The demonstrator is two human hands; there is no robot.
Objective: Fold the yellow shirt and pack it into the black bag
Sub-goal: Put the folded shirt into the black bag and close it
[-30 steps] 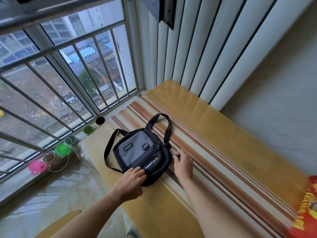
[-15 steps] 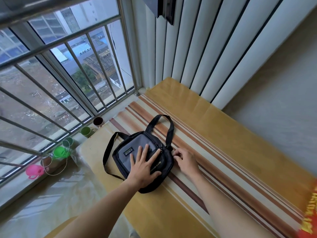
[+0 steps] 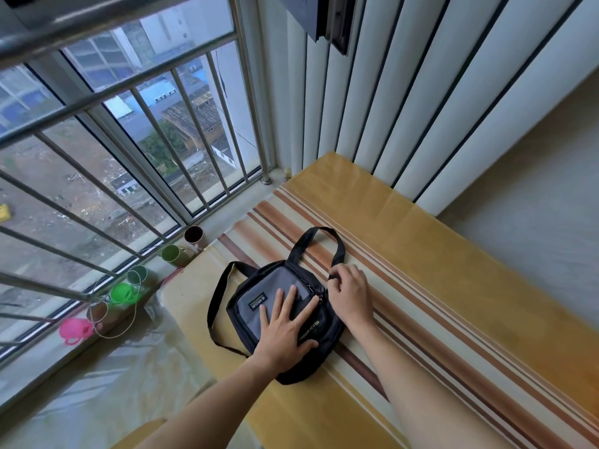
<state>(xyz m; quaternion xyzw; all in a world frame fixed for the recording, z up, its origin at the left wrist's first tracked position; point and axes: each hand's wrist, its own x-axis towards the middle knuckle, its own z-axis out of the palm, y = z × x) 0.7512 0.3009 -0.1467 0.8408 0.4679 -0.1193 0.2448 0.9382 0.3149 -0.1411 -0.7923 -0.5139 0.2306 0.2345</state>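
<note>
**A:** ok so nearest the camera you've got both bare forearms reaching in from the bottom edge. The left hand [image 3: 285, 332] is laid flat on the black bag [image 3: 282, 319], fingers straight and spread, palm pressing down on the grey front panel. It's not gripping anything, just flat on top

**B:** and the right one?

**A:** right hand [image 3: 351, 294] sits just beside the bag's right edge, fingers curled in, pinching something small at the top corner near where the handle loop [image 3: 319, 243] meets the bag. Looks like a zipper pull or the strap base, too small to say which

**B:** where's the bag sitting exactly?

**A:** flat on the striped table [image 3: 437, 286], yellowish top with brown and cream stripes running lengthwise, bag toward the window-side edge. Its shoulder strap [image 3: 215, 306] loops out to the left on the tabletop, the short handle points away from the person. Can't see the yellow shirt anywhere, so can't tell if it's inside or not

**B:** what's past the table?

**A:** left of it, along the window sill, a row of little cups: pink cup [image 3: 73, 330], bright green cup [image 3: 124, 293], then another green cup [image 3: 171, 254] and a brown cup [image 3: 193, 236]. Behind those the barred window [image 3: 136, 131] with rooftops outside, and vertical blinds [image 3: 421, 92] along the far wall
</note>
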